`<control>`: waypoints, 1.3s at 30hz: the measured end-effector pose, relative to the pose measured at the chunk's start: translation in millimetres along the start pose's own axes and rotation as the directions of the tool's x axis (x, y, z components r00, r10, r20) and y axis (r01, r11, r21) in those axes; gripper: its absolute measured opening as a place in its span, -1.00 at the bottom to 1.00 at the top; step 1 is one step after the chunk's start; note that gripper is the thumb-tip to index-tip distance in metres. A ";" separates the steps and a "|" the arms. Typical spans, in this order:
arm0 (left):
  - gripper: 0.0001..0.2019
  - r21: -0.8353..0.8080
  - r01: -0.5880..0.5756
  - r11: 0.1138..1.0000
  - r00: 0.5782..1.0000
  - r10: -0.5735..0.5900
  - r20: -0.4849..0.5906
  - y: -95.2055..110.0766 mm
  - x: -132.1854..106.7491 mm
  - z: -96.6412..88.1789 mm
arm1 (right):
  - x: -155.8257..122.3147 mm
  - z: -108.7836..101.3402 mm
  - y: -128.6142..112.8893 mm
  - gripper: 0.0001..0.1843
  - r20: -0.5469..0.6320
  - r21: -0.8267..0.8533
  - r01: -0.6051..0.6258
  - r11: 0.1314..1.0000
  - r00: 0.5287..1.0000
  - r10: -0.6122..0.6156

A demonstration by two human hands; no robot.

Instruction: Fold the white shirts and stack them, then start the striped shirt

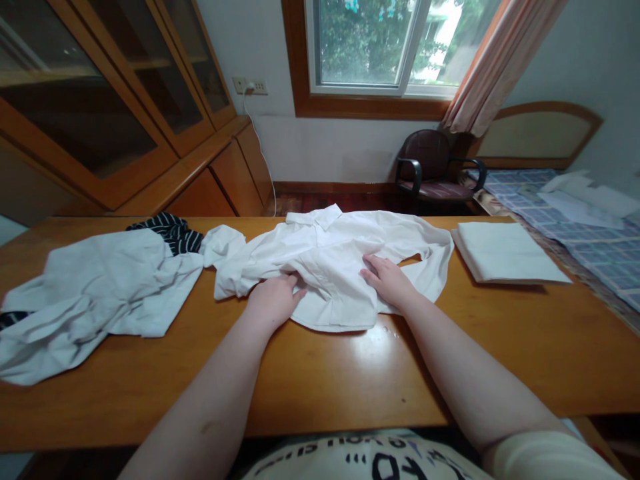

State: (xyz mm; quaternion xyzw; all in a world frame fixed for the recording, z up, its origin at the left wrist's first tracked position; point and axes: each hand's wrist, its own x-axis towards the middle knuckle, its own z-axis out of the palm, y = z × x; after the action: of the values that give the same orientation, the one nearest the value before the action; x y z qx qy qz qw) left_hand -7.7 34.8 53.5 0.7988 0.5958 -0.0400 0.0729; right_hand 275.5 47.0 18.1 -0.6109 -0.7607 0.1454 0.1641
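Observation:
A white collared shirt [345, 243] lies spread across the wooden table, its collar toward the far edge and its hem toward me. Its sleeves reach out to both sides, and the cloth is wrinkled in the middle. On the left part of the shirt rests my left hand [275, 300], thumb apart from the fingers, whose tips are partly hidden by a fold. My right hand [389, 280] lies on the shirt's right part with fingers stretched out and apart, pressing on the fabric.
Crumpled white clothes [105, 280] and a black-and-white striped cloth [173, 233] are heaped at the left of the table [330, 393]. A flat, folded white stack [510, 250] sits at the right. Beyond stand a chair [430, 163], a bed [565, 213] and a cabinet [200, 140].

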 end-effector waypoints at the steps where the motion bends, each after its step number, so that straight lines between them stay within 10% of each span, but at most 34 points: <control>1: -0.56 0.002 0.032 0.999 0.999 -0.032 0.009 1.9 -1.9 -1.5 | 0.0 0.1 0.2 -0.46 -0.001 0.006 0.000 1.000 1.000 0.000; 13: -0.28 -0.099 0.367 0.925 0.924 -0.349 0.156 -2.4 -5.9 -15.4 | 0.1 3.5 5.2 -0.46 -0.044 0.016 0.015 1.000 0.999 -0.014; 19: -0.57 -0.196 0.230 0.953 0.896 -0.286 -0.341 -9.7 2.8 -6.4 | -0.3 6.0 6.3 -0.41 -0.045 -0.007 0.050 0.999 0.998 -0.050; 24: -0.51 -0.122 0.281 0.952 0.946 -0.296 -0.134 -23.6 25.2 15.4 | 1.4 5.6 8.5 -0.25 0.025 -0.015 -0.009 1.000 1.000 0.010; 31: -0.52 -0.309 0.187 0.932 0.947 -0.255 -0.197 -59.0 38.0 23.4 | -1.0 -4.4 13.8 -0.06 0.149 -0.033 -0.028 0.999 0.988 0.032; 35: -0.63 -0.322 0.127 0.938 0.921 -0.232 -0.314 -53.2 31.9 17.0 | -2.4 -5.8 13.4 -0.18 0.070 -0.091 0.032 0.995 0.997 -0.025; 39: -0.64 -0.258 0.088 0.962 0.978 -0.132 -0.161 -38.3 25.4 12.9 | 0.0 -1.5 11.0 -0.63 -0.007 -0.047 0.076 0.996 0.997 -0.076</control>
State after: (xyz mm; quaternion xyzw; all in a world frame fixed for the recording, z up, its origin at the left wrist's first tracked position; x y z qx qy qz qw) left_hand -36.8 67.4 34.3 0.7492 0.6438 0.1023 0.1171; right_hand 285.9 49.4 14.8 -0.5859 -0.7859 0.1185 0.1583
